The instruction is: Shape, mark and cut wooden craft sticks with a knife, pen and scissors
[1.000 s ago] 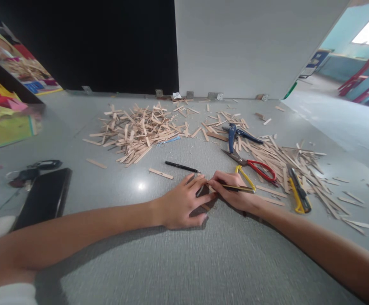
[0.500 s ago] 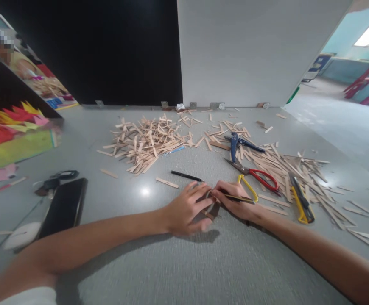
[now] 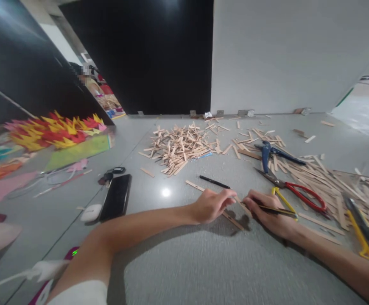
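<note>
My left hand (image 3: 211, 205) has its fingers pinched at the upper end of a thin wooden stick (image 3: 243, 206), lifted a little off the table. Under that hand another wooden strip (image 3: 233, 220) lies flat with a small dark mark on it. My right hand (image 3: 272, 216) grips a dark pencil with yellow stripes (image 3: 276, 209), its fingertips close to the held stick; the pencil's tip is hidden. Just beyond my left hand lie a black pen (image 3: 214, 182) and one more marked strip (image 3: 194, 185). A yellow loop-shaped handle (image 3: 281, 197) shows behind my right hand.
A heap of wooden sticks (image 3: 181, 146) lies ahead, with more scattered on the right. Among those are a blue tool (image 3: 266, 156), red-handled snips (image 3: 305, 195) and a yellow-black cutter (image 3: 362, 228). To the left are a phone (image 3: 116, 197), a white mouse (image 3: 91, 213) and colourful folded paper (image 3: 60, 129).
The view has swung left. My left hand has risen from the table and its spread fingers have closed on a stick. My right hand keeps hold of the pencil.
</note>
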### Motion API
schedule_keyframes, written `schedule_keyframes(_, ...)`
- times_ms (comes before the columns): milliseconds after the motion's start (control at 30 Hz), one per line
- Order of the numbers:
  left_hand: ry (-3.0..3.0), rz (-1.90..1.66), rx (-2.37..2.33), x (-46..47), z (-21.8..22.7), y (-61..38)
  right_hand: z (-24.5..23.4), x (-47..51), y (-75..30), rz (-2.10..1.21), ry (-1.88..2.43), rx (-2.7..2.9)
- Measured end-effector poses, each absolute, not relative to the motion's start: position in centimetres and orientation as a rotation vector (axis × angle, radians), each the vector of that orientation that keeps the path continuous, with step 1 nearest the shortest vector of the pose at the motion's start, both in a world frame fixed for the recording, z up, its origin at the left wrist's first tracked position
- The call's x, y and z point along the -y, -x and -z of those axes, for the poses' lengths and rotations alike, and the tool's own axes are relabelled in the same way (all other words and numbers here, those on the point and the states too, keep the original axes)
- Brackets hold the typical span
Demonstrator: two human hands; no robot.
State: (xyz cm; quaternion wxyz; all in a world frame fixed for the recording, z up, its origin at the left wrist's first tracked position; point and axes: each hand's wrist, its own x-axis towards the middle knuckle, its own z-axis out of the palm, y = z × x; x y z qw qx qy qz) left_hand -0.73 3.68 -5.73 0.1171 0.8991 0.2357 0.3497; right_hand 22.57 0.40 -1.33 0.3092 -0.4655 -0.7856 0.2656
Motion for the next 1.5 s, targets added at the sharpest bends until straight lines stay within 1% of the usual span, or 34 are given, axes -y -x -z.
schedule_keyframes(167, -2.749, -1.009, -0.599, -3.6, 5.5, 0.4, 1.8, -0.3, -22.7, -0.658, 1.147, 2.073)
schedule_keyframes(267, -2.791, -0.982, -0.635, -3.5, 5.2, 0.4, 2.0, -0.2, -22.8, -0.661, 1.115, 2.090)
schedule_keyframes(367, -2.802, -1.031, -0.677, -3.6, 5.1, 0.3, 2.2, -0.2, -22.8, -0.666, 1.108, 2.099)
schedule_keyframes(500, -2.910, -0.934, -0.691, -3.8, 5.0, -0.7, 2.3, -0.3, -22.7, -0.668, 1.145, 2.086)
schedule_keyframes(567, -2.933, -0.909, -0.770, -3.5, 4.7, -1.5, 2.2, -0.4, -22.6, -0.654, 1.172, 2.065)
schedule_keyframes(667, -2.778, -0.956, -1.032, -2.4, 4.2, -2.7, 2.1, -0.5, -22.5, -0.617, 1.199, 2.029)
schedule_keyframes(767, -2.720, -0.945, -1.089, -1.6, 4.1, -3.2, 2.2, -0.6, -22.4, -0.549, 1.201, 1.983)
schedule_keyframes(900, -2.828, -0.943, -1.022, -1.4, 4.9, -2.5, 2.4, -0.6, -22.3, -0.464, 1.210, 1.954)
schedule_keyframes(1033, -2.905, -1.003, -0.943, -1.3, 5.4, -1.8, 2.4, -0.5, -22.3, -0.452, 1.226, 1.975)
schedule_keyframes(1167, -3.030, -0.866, -0.798, -0.5, 5.1, -1.3, 2.2, -0.4, -22.4, -0.448, 1.253, 1.982)
schedule_keyframes(1333, -3.045, -0.756, -0.853, 0.2, 5.0, -1.2, 2.1, -0.3, -22.5, -0.438, 1.264, 1.998)
schedule_keyframes(1500, -3.104, -0.666, -0.780, 0.5, 5.1, -1.5, 2.1, -0.1, -22.7, -0.437, 1.281, 2.019)
